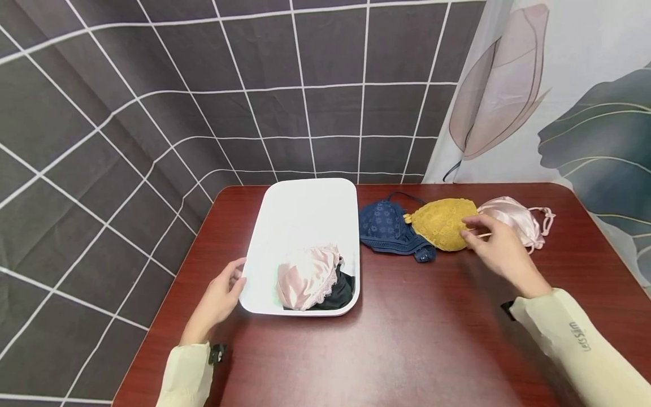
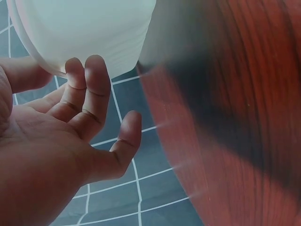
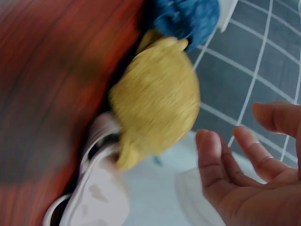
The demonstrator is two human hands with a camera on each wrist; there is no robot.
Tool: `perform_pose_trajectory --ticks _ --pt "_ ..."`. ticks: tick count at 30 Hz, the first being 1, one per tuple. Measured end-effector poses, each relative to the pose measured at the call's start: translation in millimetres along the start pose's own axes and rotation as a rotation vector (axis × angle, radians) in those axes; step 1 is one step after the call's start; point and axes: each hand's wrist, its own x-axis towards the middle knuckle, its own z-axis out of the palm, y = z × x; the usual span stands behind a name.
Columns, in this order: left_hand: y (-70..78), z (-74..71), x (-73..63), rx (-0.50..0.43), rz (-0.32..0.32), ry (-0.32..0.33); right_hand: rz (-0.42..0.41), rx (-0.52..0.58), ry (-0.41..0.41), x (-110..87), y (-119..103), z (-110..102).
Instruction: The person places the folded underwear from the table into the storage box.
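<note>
My left hand (image 1: 222,294) is at the left rim of a white plastic tub (image 1: 300,212), near its front corner. In the left wrist view, the thumb is at the rim and curled fingers (image 2: 97,70) meet the outer wall. A pink satin bra (image 1: 303,277) with lace trim lies in the tub, partly over black fabric (image 1: 342,291). My right hand (image 1: 500,251) hovers by the right side of a yellow lace bra (image 1: 442,223). Its fingers are loosely bent and hold nothing; the right wrist view shows a gap between them and the yellow bra.
A navy blue lace bra (image 1: 386,226) lies between the tub and the yellow bra. Another pink satin bra (image 1: 511,217) with straps lies to the right. All rest on a reddish-brown wooden table (image 1: 407,328). Dark grid-patterned cloth (image 1: 330,113) hangs behind and to the left.
</note>
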Motion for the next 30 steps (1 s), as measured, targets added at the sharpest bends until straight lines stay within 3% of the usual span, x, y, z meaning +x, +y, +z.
perform_pose_trajectory --ticks 7,21,30 --pt "0.5 0.2 -0.3 -0.004 -0.011 0.005 0.044 -0.034 0.106 -1.5 25 -19" --pt "2.4 0.3 -0.9 0.003 -0.015 0.003 0.245 -0.076 0.162 -5.3 72 -48" --pt "2.8 1.5 -0.5 0.000 -0.012 0.011 0.318 -0.094 0.079 -4.2 103 -54"
